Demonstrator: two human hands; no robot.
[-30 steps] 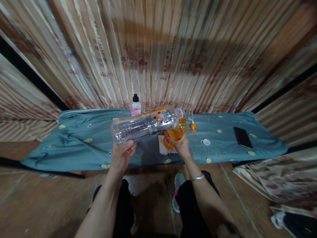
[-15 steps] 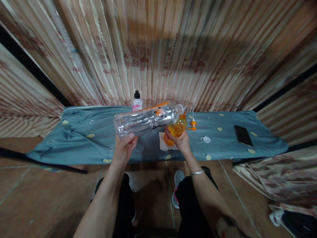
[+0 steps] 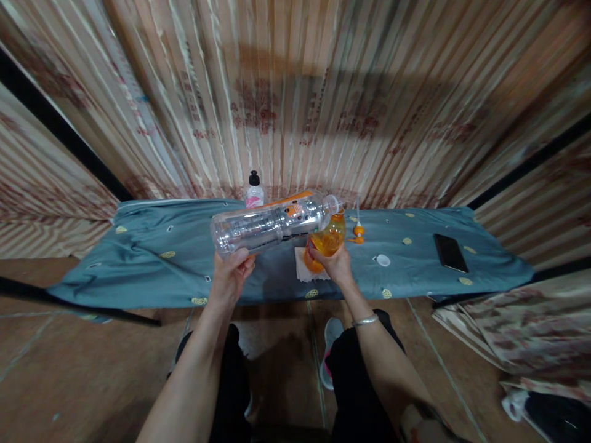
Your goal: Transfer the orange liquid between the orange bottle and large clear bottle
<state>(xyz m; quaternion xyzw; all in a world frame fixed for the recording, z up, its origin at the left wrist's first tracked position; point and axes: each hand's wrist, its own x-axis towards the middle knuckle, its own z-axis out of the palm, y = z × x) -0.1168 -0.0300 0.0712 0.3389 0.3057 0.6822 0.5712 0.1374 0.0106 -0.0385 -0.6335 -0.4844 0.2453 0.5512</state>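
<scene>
A large clear plastic bottle [image 3: 265, 226] with an orange label lies nearly level in the air, its neck pointing right. My left hand [image 3: 232, 271] grips it near its base. My right hand [image 3: 336, 261] is wrapped round a smaller bottle of orange liquid [image 3: 329, 240], which leans to the right above a white napkin [image 3: 303, 269]. The clear bottle's mouth is at the top of the orange bottle; whether they touch, and whether any liquid runs between them, I cannot tell. An orange pump head [image 3: 358, 232] with a clear tube lies to the right.
A blue-green cloth [image 3: 157, 271] covers the narrow table. A white cap [image 3: 383, 261] and a black phone [image 3: 450, 252] lie on its right side. A black-capped bottle [image 3: 254, 191] stands at the back, before a striped curtain [image 3: 286, 92]. Black poles slant at both sides.
Both hands hold the same bottles in nearly the same pose. The view has shifted slightly, and nothing has been let go or taken hold of.
</scene>
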